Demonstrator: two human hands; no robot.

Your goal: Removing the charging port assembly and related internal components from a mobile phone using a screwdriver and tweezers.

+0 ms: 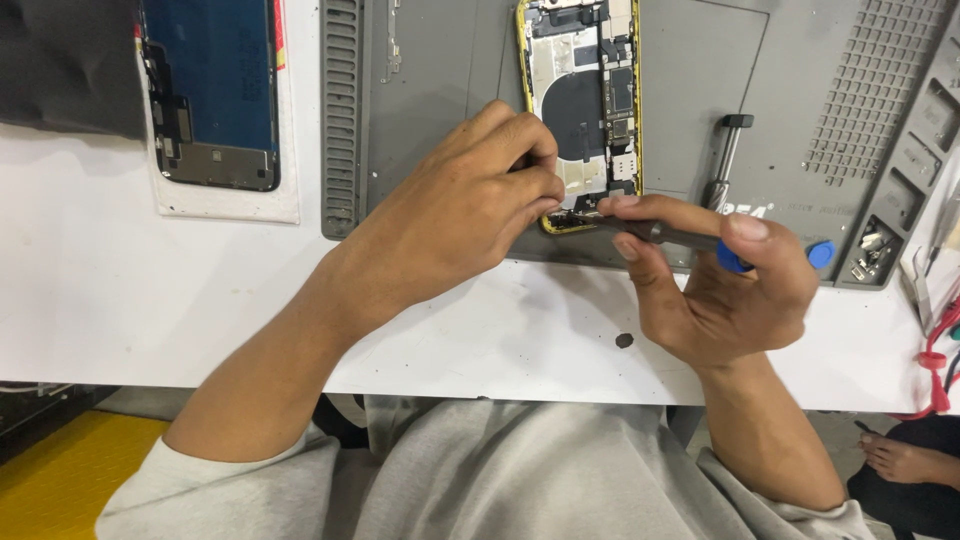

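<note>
— Nearest, what is seen first?

— A grey sweatshirt (500, 470) is seen at the bottom edge, and a white counter (120, 300) beyond it, with a small dark speck (624, 340) lying on the bare part near the right hand (715, 290).

— And what is held?

— A slim precision screwdriver with a dark grey shaft and a blue cap (690, 240) is gripped by the right hand; its fingers (745, 228) are closed around the handle, and the tip is laid against the bottom end of an opened phone with a yellow frame (580, 110). The phone's lower left corner is pinched by the left hand (470, 200), whose fingers (530, 180) are curled shut; whether a small tool is also held there cannot be told.

— Where is the phone lying?

— It is laid flat on a grey ribbed repair mat (700, 80), lower edge close to the mat's front rim. A second screwdriver (725, 160) is left just beside it, and a blue round cap (820, 254) near the mat's edge. Farther left, a detached phone screen with a blue back (210, 90) is set on white padding.

— What could go wrong?

— By judgement, the tip could slip off a tiny screw if the phone shifts, so the exposed boards might be scratched. A loosened screw could also roll onto the counter and be lost.
</note>
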